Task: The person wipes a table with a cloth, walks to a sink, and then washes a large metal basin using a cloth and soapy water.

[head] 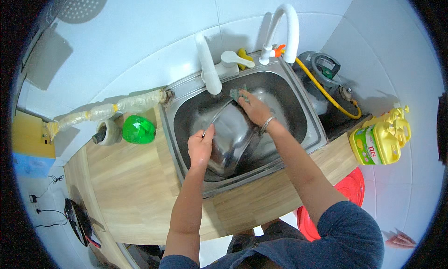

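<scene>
In the stainless steel sink [171, 136], a shiny metal bowl or basin [232, 129] stands tilted on its side. My left hand [202, 144] grips its rim at the left, thumb on top. A green scrubbing pad [241, 94] lies under the fingers of my right hand [254, 106], at the vessel's upper edge; a bracelet circles that wrist. Just above the vessel hangs the spout of a white faucet [210, 67], with no water visibly running. The underside of the vessel and its lower inner part are partly hidden.
A curved white tap [292, 34] rises behind the sink, joined to a yellow hose [318, 87]. On the wooden counter [129, 185] stand a stone mortar [111, 133] and a green plastic container [139, 129]. Yellow detergent jugs [376, 143] stand at the right, and a black pan [77, 221] at the lower left.
</scene>
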### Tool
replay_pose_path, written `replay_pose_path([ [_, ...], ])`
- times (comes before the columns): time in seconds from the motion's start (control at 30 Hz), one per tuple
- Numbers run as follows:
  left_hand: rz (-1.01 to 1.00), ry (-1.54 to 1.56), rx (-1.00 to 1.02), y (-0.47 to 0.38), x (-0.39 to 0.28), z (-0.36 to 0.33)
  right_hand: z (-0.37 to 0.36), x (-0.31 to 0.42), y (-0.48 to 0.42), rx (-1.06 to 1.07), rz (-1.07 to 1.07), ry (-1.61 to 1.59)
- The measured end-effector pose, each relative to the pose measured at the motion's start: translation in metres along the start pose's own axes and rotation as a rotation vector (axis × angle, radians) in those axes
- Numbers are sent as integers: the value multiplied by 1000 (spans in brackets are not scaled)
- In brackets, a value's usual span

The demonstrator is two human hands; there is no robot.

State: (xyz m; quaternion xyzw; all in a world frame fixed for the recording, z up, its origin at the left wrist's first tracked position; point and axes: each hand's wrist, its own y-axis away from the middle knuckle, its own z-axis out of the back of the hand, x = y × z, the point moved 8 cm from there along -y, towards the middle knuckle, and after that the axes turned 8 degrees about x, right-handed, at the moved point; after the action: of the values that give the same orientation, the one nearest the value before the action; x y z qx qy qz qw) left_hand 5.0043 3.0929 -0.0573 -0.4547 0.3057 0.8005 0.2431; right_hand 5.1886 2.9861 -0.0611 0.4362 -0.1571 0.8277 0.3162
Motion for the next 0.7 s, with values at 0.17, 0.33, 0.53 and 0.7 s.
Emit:
replay_pose_path([
  [0.17,-34,-104,-46,-11,-18,-10,-6,60,25,6,55,450],
  [0.33,-108,-87,-35,-15,-15,-9,-25,114,59,-31,364,649],
  [0.53,121,508,-43,4,30,3,-6,0,-14,285,-87,-223],
  [0.7,276,867,-112,17,32,-3,-31,-147,28,33,-615,-1078],
])
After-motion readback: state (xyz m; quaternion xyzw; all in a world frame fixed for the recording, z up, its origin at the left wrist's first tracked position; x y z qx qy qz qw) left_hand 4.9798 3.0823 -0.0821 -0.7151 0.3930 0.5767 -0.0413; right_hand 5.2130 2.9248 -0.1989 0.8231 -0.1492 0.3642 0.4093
